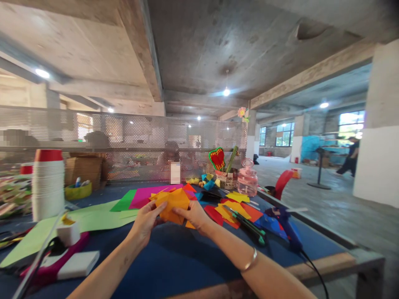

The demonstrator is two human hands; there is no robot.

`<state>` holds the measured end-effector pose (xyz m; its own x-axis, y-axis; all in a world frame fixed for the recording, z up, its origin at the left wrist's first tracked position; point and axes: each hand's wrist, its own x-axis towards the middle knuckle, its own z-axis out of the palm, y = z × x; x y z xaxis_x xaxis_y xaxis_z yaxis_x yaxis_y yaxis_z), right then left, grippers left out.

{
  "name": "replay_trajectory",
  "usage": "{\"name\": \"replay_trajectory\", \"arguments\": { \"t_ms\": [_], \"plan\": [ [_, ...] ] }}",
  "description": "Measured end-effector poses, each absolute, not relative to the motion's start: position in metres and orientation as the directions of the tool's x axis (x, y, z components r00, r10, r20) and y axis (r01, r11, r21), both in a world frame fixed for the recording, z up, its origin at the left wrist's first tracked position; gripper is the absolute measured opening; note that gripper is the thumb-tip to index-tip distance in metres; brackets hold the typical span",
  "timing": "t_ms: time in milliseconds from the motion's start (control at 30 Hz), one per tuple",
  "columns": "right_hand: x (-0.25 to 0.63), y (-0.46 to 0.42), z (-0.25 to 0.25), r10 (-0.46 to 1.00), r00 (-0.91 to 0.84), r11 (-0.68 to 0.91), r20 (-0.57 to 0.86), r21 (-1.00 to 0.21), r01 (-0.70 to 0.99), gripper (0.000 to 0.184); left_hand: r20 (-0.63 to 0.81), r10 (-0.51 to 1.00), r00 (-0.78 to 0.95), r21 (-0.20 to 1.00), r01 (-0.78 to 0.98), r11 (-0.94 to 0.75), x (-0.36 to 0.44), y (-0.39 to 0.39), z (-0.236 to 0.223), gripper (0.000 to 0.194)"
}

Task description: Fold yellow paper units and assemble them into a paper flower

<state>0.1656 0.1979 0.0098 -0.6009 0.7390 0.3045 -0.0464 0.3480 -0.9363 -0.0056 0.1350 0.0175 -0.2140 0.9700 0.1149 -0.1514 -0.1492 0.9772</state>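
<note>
Between my two hands is an orange-yellow sheet of craft paper (pixel 175 203), held just above the blue tabletop (pixel 174 257). My left hand (pixel 148 218) pinches its left edge, thumb on top. My right hand (pixel 196 216) grips the lower right side, with the thumb pressed on the paper's face; a silver bangle (pixel 250 259) is on that wrist. Behind the paper lie a magenta sheet (pixel 140 197) and a green sheet (pixel 124 201). Right of my right hand are yellow and orange paper pieces (pixel 246 211) with a dark green-ended cutter-like tool (pixel 249 226) on them.
At the right lies a blue glue gun (pixel 291 232) with a cord. A pink clear bottle (pixel 247 182) stands behind. On the left are a tall stack of paper cups (pixel 48 187), a light green sheet (pixel 93 216) and a power strip (pixel 59 261). A mesh screen (pixel 134 145) borders the table's back.
</note>
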Motion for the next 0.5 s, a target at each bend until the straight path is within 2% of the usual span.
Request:
{"name": "replay_trajectory", "arguments": {
  "t_ms": [167, 300, 400, 500],
  "plan": [
    [0.166, 0.197, 0.013, 0.739, -0.611, 0.297, 0.284, -0.951, -0.083, 0.035, 0.182, 0.961, -0.207, 0.98, -0.04, -0.194, -0.011, 0.134, 0.017, 0.035],
    [0.169, 0.197, 0.016, 0.744, -0.632, 0.223, 0.216, -0.972, -0.07, 0.035, 0.3, 0.929, -0.217, 0.954, 0.065, -0.293, -0.016, 0.138, 0.016, 0.034],
    [0.171, 0.197, 0.017, 0.743, -0.648, 0.171, 0.166, -0.984, -0.056, 0.034, 0.427, 0.883, -0.192, 0.901, 0.174, -0.398, -0.016, 0.139, 0.016, 0.034],
    [0.173, 0.197, 0.016, 0.777, -0.611, 0.157, 0.152, -0.986, -0.045, 0.034, 0.563, 0.818, -0.119, 0.798, 0.335, -0.501, -0.015, 0.136, 0.016, 0.034]
  ]
}}
